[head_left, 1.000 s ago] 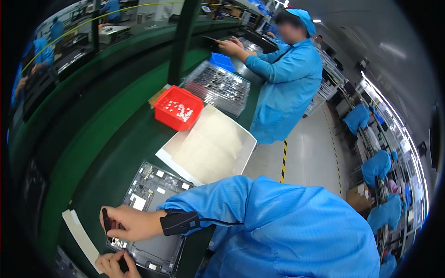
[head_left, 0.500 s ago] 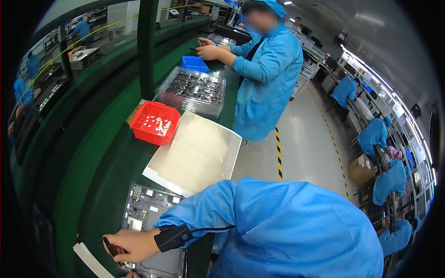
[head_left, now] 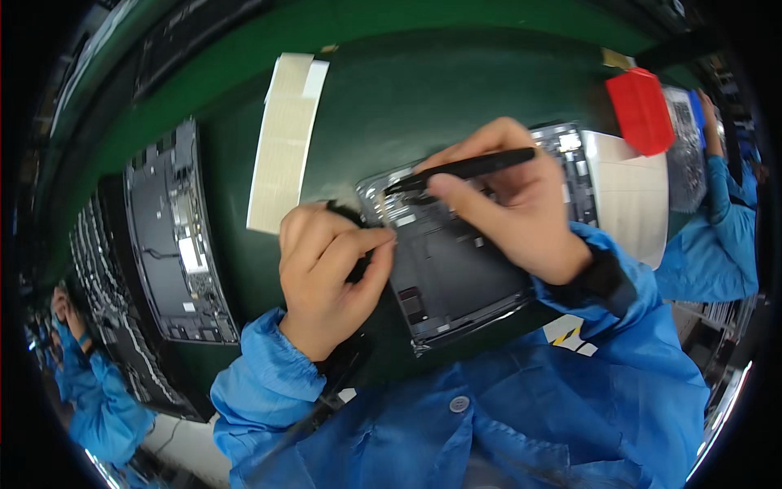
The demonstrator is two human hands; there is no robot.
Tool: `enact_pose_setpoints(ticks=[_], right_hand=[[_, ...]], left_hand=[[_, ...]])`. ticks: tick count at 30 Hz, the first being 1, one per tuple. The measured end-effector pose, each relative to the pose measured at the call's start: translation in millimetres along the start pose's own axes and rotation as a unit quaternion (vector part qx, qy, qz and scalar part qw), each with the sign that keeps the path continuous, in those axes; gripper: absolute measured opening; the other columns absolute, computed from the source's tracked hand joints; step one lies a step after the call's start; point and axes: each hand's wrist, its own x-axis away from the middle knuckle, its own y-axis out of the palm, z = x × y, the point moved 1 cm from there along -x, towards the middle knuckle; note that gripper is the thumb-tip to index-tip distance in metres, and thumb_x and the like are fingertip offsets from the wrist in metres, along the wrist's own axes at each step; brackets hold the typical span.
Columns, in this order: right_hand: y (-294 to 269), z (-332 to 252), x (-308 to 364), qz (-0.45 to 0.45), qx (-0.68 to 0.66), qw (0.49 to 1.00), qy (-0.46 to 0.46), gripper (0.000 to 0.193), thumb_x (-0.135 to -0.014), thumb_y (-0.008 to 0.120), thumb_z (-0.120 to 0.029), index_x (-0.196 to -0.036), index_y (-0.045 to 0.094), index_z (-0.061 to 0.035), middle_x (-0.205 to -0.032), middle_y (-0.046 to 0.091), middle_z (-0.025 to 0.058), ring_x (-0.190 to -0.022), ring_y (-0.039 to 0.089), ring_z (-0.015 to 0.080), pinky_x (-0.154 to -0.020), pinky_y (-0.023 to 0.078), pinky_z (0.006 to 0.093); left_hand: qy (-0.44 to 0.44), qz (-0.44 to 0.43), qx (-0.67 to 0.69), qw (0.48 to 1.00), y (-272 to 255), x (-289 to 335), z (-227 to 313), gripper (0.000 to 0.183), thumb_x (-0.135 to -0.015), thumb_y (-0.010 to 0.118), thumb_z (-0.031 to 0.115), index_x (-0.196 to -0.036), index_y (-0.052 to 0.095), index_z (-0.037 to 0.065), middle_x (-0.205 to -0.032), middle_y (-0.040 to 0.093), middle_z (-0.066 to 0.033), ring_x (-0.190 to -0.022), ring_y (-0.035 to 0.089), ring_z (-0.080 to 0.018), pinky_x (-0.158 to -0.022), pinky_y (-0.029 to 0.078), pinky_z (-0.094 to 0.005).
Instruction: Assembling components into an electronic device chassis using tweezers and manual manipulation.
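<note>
In front of me, an opened dark laptop base (head_left: 464, 269) lies on the dark green bench, with circuit parts along its far side. My right hand (head_left: 521, 200) is closed around slim black tweezers (head_left: 481, 165), their tip down at the base's far left corner. My left hand (head_left: 330, 265) is closed, thumb and forefinger pinched at the left edge of the same base, close to the tweezer tip. What lies between those fingertips is too small to make out. A black item (head_left: 346, 213) shows partly behind the left hand.
Left of me lies another opened laptop base (head_left: 167, 236), beside a black tray of parts (head_left: 122, 285). A long pale paper strip (head_left: 281, 155) lies beyond my left hand. At right are a pale sheet (head_left: 631, 200), a red bin (head_left: 639, 114) and clear trays (head_left: 687, 155). Co-workers stand at both sides.
My view has swung from the right side down to the bench before me. Both hands now show at the laptop base; the tweezers stay in my right hand.
</note>
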Motion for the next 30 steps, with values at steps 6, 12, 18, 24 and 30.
enact_pose_setpoints(ticks=[6,12,18,24,30], right_hand=[[-5.3,-7.1,-1.3,-0.103,0.160,0.980,-0.051,0.028,-0.088,0.068,0.010,-0.104,0.048,-0.0007,-0.108,0.071,0.0235,-0.104,0.069,0.0220,-0.091,0.054,0.0341],[-3.3,-9.5,-2.3,-0.096,0.152,0.984,-0.018,0.030,-0.087,0.069,0.012,-0.105,0.048,-0.0006,-0.107,0.071,0.0247,-0.105,0.070,0.0243,-0.092,0.055,0.0343],[-3.9,-9.9,-1.2,-0.107,0.186,0.976,-0.024,0.031,-0.087,0.069,0.013,-0.106,0.048,-0.0005,-0.107,0.071,0.0237,-0.105,0.070,0.0229,-0.091,0.056,0.0323],[-1.4,-8.1,2.0,-0.105,0.205,0.972,-0.040,0.031,-0.086,0.069,0.014,-0.106,0.048,0.0003,-0.107,0.071,0.0225,-0.103,0.070,0.0209,-0.090,0.056,0.0313],[-1.5,-4.4,1.3,-0.089,0.210,0.972,-0.049,0.029,-0.086,0.070,0.012,-0.105,0.051,0.0012,-0.106,0.072,0.0213,-0.099,0.070,0.0191,-0.087,0.055,0.0293]], left_hand=[[-0.024,-0.008,0.032,0.999,-1.2,-5.3,-2.0,0.023,-0.064,0.081,-0.004,-0.081,0.071,0.008,-0.071,0.054,-0.0035,-0.069,0.053,-0.0227,-0.068,0.043,-0.0362],[-0.024,-0.026,0.049,0.998,-1.0,-6.3,-5.4,0.024,-0.064,0.081,-0.004,-0.082,0.071,0.008,-0.071,0.054,-0.0028,-0.067,0.053,-0.0224,-0.070,0.047,-0.0374],[-0.019,-0.040,0.029,0.999,-3.6,-3.7,-4.8,0.028,-0.062,0.083,-0.004,-0.084,0.071,0.008,-0.072,0.053,-0.0031,-0.066,0.053,-0.0221,-0.070,0.048,-0.0390],[-0.016,-0.041,0.028,0.999,-3.4,-2.1,-5.1,0.027,-0.064,0.083,-0.005,-0.085,0.071,0.007,-0.071,0.052,-0.0024,-0.065,0.052,-0.0207,-0.067,0.047,-0.0373],[-0.083,-0.052,0.041,0.994,-3.3,0.2,2.2,0.027,-0.066,0.082,-0.009,-0.088,0.073,0.004,-0.067,0.049,-0.0015,-0.057,0.045,-0.0135,-0.052,0.036,-0.0290]])
